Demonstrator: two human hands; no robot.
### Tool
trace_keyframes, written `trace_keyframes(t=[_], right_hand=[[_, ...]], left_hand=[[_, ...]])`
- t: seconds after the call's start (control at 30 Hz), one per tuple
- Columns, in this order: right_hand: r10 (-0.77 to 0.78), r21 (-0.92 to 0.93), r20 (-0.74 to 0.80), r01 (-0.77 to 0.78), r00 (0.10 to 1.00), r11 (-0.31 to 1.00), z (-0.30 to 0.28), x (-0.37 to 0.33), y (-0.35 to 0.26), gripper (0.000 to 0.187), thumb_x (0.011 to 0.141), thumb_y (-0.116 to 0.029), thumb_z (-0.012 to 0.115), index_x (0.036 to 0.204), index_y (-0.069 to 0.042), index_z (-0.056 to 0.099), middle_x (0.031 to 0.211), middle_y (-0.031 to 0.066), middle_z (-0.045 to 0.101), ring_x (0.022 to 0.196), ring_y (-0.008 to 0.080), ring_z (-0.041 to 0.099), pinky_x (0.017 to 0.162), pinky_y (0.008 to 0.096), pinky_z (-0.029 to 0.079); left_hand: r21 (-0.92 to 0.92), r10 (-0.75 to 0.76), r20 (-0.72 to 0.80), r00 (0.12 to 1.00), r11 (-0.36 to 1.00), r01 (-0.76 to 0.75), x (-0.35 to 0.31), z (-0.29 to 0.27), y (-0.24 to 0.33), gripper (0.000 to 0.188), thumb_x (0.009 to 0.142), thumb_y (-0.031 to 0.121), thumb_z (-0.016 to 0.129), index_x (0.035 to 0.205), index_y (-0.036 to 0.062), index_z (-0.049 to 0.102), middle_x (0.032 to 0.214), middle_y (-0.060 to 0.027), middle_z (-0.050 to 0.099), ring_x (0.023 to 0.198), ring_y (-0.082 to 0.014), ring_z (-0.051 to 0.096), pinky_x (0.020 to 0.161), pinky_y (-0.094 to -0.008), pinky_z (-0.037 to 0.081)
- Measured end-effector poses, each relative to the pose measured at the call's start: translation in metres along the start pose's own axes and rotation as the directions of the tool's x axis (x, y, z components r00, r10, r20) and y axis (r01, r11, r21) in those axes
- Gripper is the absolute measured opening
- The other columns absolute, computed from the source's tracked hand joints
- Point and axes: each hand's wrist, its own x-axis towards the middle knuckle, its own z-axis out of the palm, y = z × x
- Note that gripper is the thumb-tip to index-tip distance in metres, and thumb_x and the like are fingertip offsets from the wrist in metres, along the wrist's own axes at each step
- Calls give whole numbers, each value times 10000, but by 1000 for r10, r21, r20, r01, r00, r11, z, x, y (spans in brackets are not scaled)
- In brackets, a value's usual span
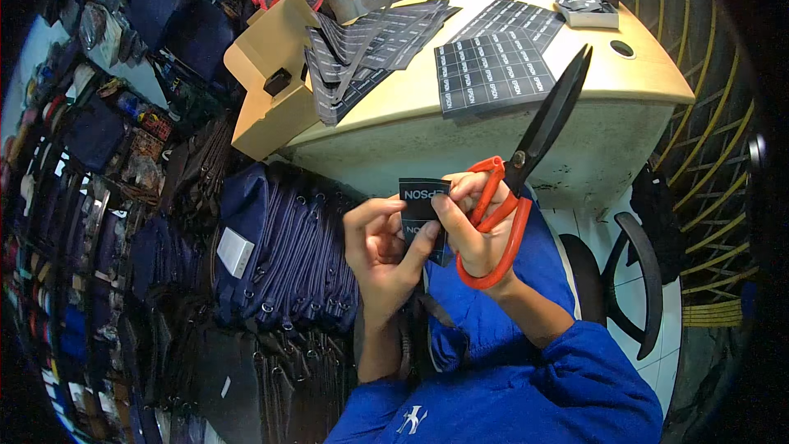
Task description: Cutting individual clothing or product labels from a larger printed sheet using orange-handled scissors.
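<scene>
black, with pale lettering, the small strip of labels (417, 207) is held upright between two sets of fingertips, in front of the person's blue clothing (509, 386). the left hand (380, 259) has its thumb on the strip's lower part and its index finger at the upper left edge, the other fingers curled. the right hand (481, 226) pinches the strip's upper right corner between thumb and finger, and also carries the scissors (519, 159): their orange-red handles loop around it, the dark blades lying together and pointing to 1 o'clock.

beyond, the pale wooden table (655, 80) spreads across 12 o'clock. on it, printed black sheets (495, 74) lie at 1 o'clock, a low white box (592, 21) farther out that way, and a loose heap of cut strips (378, 45) between 11 and 12. an open cardboard box (269, 127) sits at 10 o'clock. dark blue bags (288, 238) are stacked at 9, a black chair (653, 304) near 4.
</scene>
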Motion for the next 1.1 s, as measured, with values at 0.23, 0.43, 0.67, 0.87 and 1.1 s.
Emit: trace_keyframes(t=[0.23, 0.43, 0.67, 0.87, 1.1], right_hand=[[-5, -68, -36, 2, 999, 998, 0, -4, 5, 163, 765, 71, 651, 847, -7, 533, 871, 58, 587, 706, 49, 527, 600, 195, 421], [-45, -91, -47, 40, 998, 995, -2, -7, 5, 159, 762, 52, 663, 839, -10, 538, 906, 83, 610, 714, 63, 551, 620, 203, 447], [-97, -72, -22, 95, 995, 993, -6, -3, 3, 180, 749, 84, 645, 840, -13, 524, 904, 107, 600, 712, 82, 553, 616, 218, 456], [-133, -134, -51, 126, 990, 983, -11, 2, -2, 188, 734, 87, 653, 820, -10, 517, 880, 118, 588, 747, 110, 563, 658, 252, 474], [-112, -282, 1, 107, 994, 953, -15, 6, -7, 202, 727, 34, 700, 812, -31, 529, 729, 29, 545, 598, 60, 482, 633, 236, 441]], left_hand=[[37, -212, -157, 965, 975, 220, 4, 9, 14, 311, 785, -80, 629, 1071, -29, 517, 952, -128, 627, 836, -106, 596, 738, -200, 466], [-102, -363, -204, 909, 932, 349, 11, 14, 22, 286, 807, -28, 640, 1071, -49, 533, 966, -125, 640, 846, -105, 604, 775, -220, 477], [-49, -452, -78, 889, 892, 449, 13, 9, 17, 161, 863, 53, 606, 991, -45, 595, 900, -74, 652, 813, -72, 580, 727, -194, 449], [-31, -431, -35, 902, 902, 430, 20, 22, 16, 108, 892, 77, 573, 941, -16, 598, 824, -34, 628, 739, -35, 541, 643, -173, 418], [64, -442, -141, 886, 889, 453, 30, 25, 21, 143, 852, 107, 642, 897, -24, 604, 708, -11, 602, 577, -14, 495, 497, -159, 362]])
